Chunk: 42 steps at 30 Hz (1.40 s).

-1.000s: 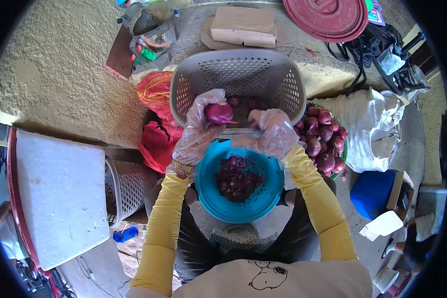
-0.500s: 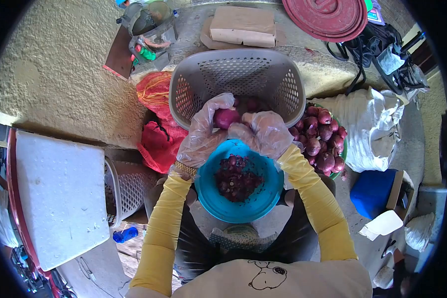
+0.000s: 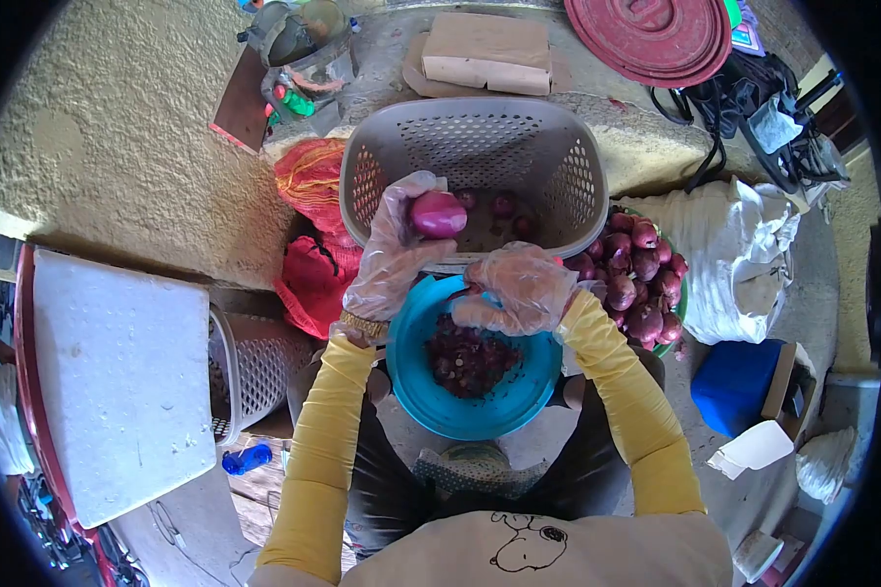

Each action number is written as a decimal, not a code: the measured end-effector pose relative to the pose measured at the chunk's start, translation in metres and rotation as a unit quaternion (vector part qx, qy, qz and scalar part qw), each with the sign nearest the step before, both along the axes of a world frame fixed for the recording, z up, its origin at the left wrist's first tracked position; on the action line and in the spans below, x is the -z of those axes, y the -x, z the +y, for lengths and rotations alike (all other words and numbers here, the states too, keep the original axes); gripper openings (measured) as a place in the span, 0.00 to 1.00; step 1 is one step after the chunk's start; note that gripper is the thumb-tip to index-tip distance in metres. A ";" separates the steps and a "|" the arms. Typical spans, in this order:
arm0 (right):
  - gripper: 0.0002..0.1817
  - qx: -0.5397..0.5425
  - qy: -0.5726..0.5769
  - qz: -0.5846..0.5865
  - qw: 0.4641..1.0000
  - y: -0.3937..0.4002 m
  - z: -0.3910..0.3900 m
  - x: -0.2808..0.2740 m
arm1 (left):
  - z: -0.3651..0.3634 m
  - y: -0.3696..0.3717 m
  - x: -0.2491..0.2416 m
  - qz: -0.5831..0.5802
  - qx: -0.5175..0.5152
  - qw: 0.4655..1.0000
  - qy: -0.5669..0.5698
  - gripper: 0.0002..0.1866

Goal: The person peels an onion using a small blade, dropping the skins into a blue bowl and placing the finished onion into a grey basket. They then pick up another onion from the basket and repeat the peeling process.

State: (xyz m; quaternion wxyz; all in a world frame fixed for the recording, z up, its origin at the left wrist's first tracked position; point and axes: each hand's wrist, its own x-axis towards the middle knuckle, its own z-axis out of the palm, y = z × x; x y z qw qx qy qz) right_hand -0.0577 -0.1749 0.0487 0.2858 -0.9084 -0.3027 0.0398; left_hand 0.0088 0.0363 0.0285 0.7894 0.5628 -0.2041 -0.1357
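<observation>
A shiny purple onion [image 3: 438, 214] is held in my left hand [image 3: 392, 256], over the near left part of the grey perforated basket [image 3: 475, 122]. My right hand [image 3: 521, 287], in a clear plastic glove like the left, is closed above the blue basin [image 3: 475, 421]; whatever it grips is too hidden to name. Dark red onion peelings [image 3: 470, 362] lie in the basin. A few onions [image 3: 502, 204] rest on the basket's floor. Many unpeeled red onions [image 3: 644, 264] fill a green-rimmed container to the right.
Red mesh sacks [image 3: 313, 274] lie left of the basket, and a white sack [image 3: 744, 259] lies right. A white board [image 3: 122, 382] stands at the left beside another basket [image 3: 269, 367]. Behind are a cardboard box [image 3: 487, 54] and a red lid [image 3: 651, 34]. A blue container [image 3: 736, 386] sits at right.
My left hand has lifted slightly with the onion, which shows more fully. My right hand has moved away from it, down over the basin's upper edge.
</observation>
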 end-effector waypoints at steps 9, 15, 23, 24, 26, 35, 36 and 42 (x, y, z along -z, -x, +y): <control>0.34 -0.029 0.002 0.071 0.997 0.001 -0.006 -0.001 | 0.006 0.006 -0.019 0.199 0.069 0.954 0.213 0.40; 0.29 0.037 -0.187 0.178 0.965 0.002 -0.010 -0.005 | 0.001 0.004 -0.012 0.188 0.029 0.961 0.201 0.39; 0.19 0.148 -0.418 0.275 0.853 -0.004 -0.011 0.018 | -0.002 0.003 -0.013 0.202 0.028 0.962 0.181 0.33; 0.19 0.146 -0.449 0.269 0.839 -0.008 -0.010 0.021 | -0.003 0.004 -0.015 0.212 -0.006 0.964 0.159 0.32; 0.19 0.143 -0.480 0.262 0.825 -0.012 -0.010 0.024 | -0.001 0.004 -0.012 0.202 0.004 0.967 0.158 0.32; 0.33 0.201 -0.177 0.049 0.962 -0.002 -0.010 -0.012 | 0.010 0.001 0.001 0.214 0.133 0.965 0.074 0.37; 0.31 0.205 -0.187 0.040 0.960 -0.001 -0.007 -0.013 | 0.011 0.002 0.000 0.202 0.141 0.969 0.026 0.38; 0.32 0.196 -0.165 0.010 0.967 -0.001 -0.005 -0.010 | 0.016 0.010 0.015 -0.294 0.031 0.926 -0.234 0.33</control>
